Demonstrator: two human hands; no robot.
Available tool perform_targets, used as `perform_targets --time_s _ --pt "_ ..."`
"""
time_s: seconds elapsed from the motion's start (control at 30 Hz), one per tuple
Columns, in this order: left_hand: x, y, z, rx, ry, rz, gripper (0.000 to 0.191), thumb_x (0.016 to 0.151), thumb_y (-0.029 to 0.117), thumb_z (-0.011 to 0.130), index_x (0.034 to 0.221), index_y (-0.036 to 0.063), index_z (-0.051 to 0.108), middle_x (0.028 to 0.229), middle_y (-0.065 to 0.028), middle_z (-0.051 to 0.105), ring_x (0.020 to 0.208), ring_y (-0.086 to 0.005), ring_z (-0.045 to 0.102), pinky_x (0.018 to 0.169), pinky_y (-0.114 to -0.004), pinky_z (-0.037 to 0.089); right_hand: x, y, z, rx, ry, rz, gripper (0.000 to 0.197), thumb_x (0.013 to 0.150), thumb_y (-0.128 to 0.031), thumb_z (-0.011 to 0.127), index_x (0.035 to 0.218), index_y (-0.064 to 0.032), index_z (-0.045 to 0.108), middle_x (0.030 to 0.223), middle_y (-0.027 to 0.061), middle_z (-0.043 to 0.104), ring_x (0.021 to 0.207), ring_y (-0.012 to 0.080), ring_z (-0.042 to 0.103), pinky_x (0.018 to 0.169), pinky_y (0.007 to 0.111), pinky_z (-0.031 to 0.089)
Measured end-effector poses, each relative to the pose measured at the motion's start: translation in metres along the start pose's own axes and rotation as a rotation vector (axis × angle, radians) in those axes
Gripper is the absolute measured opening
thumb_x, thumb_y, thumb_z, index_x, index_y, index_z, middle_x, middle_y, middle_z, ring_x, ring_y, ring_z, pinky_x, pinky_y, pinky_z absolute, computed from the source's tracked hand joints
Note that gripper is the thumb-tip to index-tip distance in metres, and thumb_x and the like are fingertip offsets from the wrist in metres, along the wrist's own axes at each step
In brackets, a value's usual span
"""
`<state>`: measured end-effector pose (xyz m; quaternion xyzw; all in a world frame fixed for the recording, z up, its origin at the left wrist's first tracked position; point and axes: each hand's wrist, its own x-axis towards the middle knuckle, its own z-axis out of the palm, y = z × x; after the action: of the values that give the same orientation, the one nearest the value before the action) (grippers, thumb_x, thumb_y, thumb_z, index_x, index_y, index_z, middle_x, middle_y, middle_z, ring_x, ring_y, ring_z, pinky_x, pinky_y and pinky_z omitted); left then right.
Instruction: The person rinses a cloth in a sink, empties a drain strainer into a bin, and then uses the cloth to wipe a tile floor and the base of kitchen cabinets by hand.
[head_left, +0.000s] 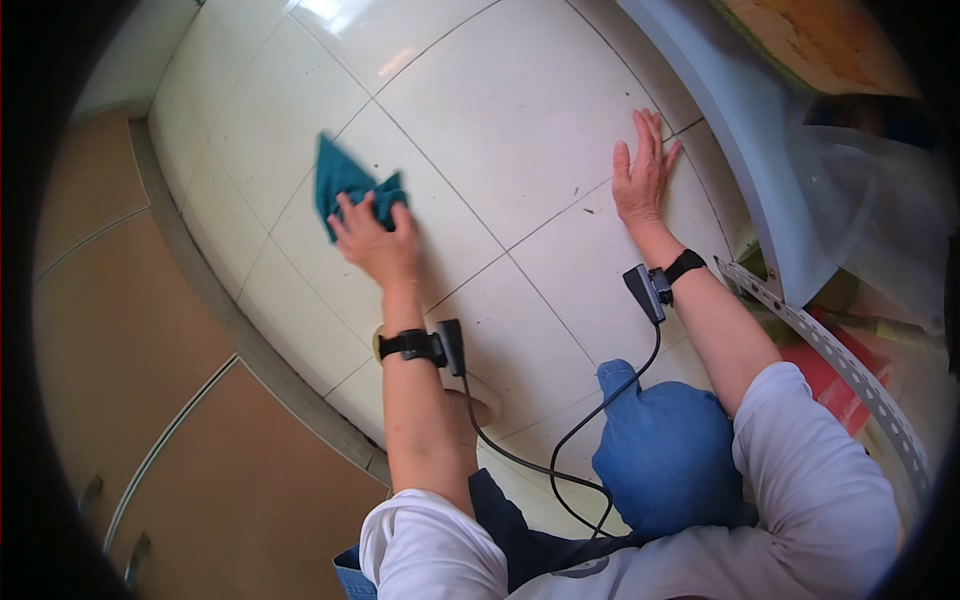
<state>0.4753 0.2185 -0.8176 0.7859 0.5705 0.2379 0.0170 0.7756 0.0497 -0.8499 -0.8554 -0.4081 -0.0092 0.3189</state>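
My left hand (373, 232) grips a crumpled teal cloth (341, 176) against the white tiled floor (480, 157). Part of the cloth fans out beyond the fingertips, ending in a pointed corner, and its edges look slightly blurred. My right hand (643, 172) rests palm down on the tiles at the right, fingers spread and nothing in it. Small dark bits of debris (589, 211) lie on the floor just left of this hand. Both wrists wear black straps with small devices, and dark cables (555, 457) run from them towards my body.
Brown cabinet doors (202, 480) with metal handles line the left side above a grey base strip (199, 285). At the right stand a pale blue-grey panel (739, 142) and a perforated metal strip (840, 360). A red object (844, 390) lies behind the strip. My bent knee (667, 457) is below my right arm.
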Motion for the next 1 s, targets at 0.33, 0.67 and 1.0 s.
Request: perform_targets --time_s 0.33,0.67,1.0 --pt "-0.056 0.231 0.055 -0.366 -0.327 0.526 0.072 0.066 0.023 0.074 0.135 0.0202 0.052 0.137 -0.0090 0.053 0.131 -0.0397 0.042 0.106 -0.061 0.027 -0.006 0.020 -0.047 0.425 0.198 0.200 0.041 0.100 -0.023 0.043 0.133 0.0014 0.049 0.137 0.0216 0.049 0.132 0.0350 0.042 0.111 0.042 0.031" --pt "-0.094 0.223 0.025 -0.448 -0.422 0.548 0.058 0.072 0.023 0.074 0.128 0.0175 0.059 0.142 -0.0053 0.050 0.130 -0.0343 0.042 0.104 -0.053 0.030 -0.047 0.075 -0.101 0.224 0.168 0.344 0.038 0.101 -0.026 0.044 0.119 0.0059 0.057 0.121 0.0280 0.058 0.111 0.0438 0.053 0.098 0.045 0.040" --pt "-0.155 0.313 0.044 -0.564 -0.692 1.082 0.044 0.075 0.015 0.061 0.119 0.0129 0.066 0.129 -0.0066 0.060 0.135 -0.0307 0.038 0.112 -0.055 0.025 -0.058 0.104 -0.102 -0.067 0.084 0.280 0.036 0.100 -0.025 0.048 0.118 0.0050 0.058 0.118 0.0266 0.061 0.106 0.0408 0.057 0.092 0.043 0.044"
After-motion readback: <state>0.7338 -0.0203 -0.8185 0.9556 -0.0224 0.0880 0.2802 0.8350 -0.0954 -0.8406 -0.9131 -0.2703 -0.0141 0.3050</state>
